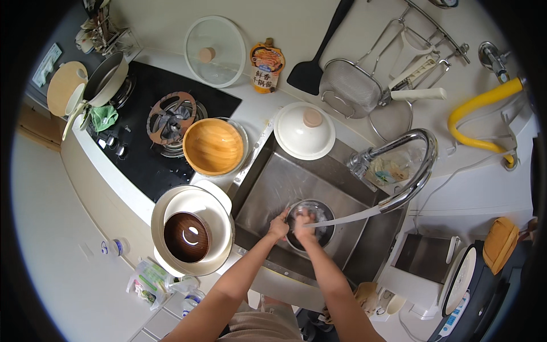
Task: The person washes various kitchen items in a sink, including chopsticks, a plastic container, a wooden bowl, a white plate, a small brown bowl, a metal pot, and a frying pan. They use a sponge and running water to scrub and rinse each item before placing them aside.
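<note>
In the stainless steel sink [265,188], water runs from the chrome gooseneck faucet [427,149] into a round metal bowl [328,239]. My left hand [280,225] grips the bowl's left rim. Inside the bowl, my right hand [304,223] is blurred and wet, its fingers partly lost in the splashing water. Whether it holds anything is not visible. Whitish water or foam shows along the bowl's far inner side.
A cream pot [219,252] holding a dark wooden bowl [183,237] stands at the sink's left edge. Behind it is a light wooden bowl [213,147] beside the black gas hob [141,158]. A white lid [295,132] rests at the sink's back corner.
</note>
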Available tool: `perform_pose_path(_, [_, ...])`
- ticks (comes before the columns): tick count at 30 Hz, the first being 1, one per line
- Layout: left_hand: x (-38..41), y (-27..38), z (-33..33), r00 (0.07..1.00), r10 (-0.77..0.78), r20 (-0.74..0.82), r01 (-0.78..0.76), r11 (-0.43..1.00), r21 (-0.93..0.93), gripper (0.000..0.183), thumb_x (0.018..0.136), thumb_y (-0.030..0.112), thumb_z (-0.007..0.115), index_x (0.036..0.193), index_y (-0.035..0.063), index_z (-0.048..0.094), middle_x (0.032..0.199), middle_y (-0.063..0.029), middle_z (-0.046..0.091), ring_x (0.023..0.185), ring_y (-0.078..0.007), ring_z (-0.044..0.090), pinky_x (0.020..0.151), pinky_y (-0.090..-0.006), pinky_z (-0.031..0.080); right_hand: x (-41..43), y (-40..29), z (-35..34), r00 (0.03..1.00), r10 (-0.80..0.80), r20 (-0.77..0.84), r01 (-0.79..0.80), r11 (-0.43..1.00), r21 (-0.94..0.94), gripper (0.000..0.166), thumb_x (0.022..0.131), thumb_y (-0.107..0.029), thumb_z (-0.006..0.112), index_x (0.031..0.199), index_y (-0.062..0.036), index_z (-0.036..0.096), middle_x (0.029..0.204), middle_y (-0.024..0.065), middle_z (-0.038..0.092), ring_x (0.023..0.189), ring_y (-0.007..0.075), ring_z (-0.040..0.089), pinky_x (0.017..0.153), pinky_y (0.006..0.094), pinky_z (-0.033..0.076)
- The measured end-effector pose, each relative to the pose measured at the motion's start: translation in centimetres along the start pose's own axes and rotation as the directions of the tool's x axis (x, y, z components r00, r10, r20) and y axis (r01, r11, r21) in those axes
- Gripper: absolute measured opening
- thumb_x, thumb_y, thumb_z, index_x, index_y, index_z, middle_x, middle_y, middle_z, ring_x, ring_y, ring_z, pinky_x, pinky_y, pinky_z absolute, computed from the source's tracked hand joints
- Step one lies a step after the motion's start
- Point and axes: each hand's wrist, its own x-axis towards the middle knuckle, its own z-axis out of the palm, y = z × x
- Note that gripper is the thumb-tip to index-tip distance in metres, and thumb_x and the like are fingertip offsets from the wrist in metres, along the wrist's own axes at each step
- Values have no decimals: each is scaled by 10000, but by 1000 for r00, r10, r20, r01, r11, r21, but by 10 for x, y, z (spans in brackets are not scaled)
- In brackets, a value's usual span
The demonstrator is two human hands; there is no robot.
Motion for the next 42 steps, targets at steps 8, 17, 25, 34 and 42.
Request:
perform_pose_path(8, [-6, 2, 1, 1000, 19, 8, -18, 1000, -15, 667, 734, -38, 415, 1319, 283, 388, 994, -135, 619, 705, -229, 634, 469, -335, 543, -1, 22, -16, 977, 205, 63, -213, 964, 160, 215, 791, -164, 512, 974, -93, 600, 1104, 130, 521, 950, 328, 563, 809, 405, 459])
perform_pose_path(17, [-8, 4, -3, 1000, 1, 7, -1, 999, -51, 704, 703, -53, 410, 1318, 291, 387, 1076, -157, 591, 752, -250, 630, 449, -335, 541, -30, 26, -22, 999, 29, 34, -29, 1000, 2, 306, 744, -174, 587, 1030, -64, 573, 1142, 190, 503, 863, 341, 591, 752, 416, 487])
perform_pose_path(25, [-17, 19, -13, 998, -54, 35, 54, 999, 0, 687, 729, -45, 411, 1329, 287, 370, 1016, -125, 599, 696, -210, 607, 445, -313, 533, -46, -12, -34, 997, -21, 81, 2, 974, 225, 322, 725, -105, 598, 1035, -32, 551, 1090, 221, 520, 999, 370, 530, 813, 425, 458])
perform_pose_path(34, [-10, 11, -7, 991, -109, 76, 114, 991, -72, 668, 727, -13, 449, 1310, 310, 399, 1069, -100, 593, 714, -213, 616, 430, -324, 517, -19, -31, -10, 984, 72, -162, -47, 987, 153, 256, 760, -168, 554, 982, -50, 602, 1202, 160, 475, 983, 391, 504, 837, 442, 433])
perform_pose_path(42, [-3, 9, -14, 896, -227, 382, 399, 789, -467, 487, 887, 538, 306, 1332, 344, 344, 1368, -48, 356, 1210, -309, 351, 857, -607, 323, -47, -10, -19, 928, 38, 371, -372, 19, 928, 311, 831, -77, 491, 1129, -20, 556, 1035, 60, 579, 895, 142, 562, 768, 267, 458])
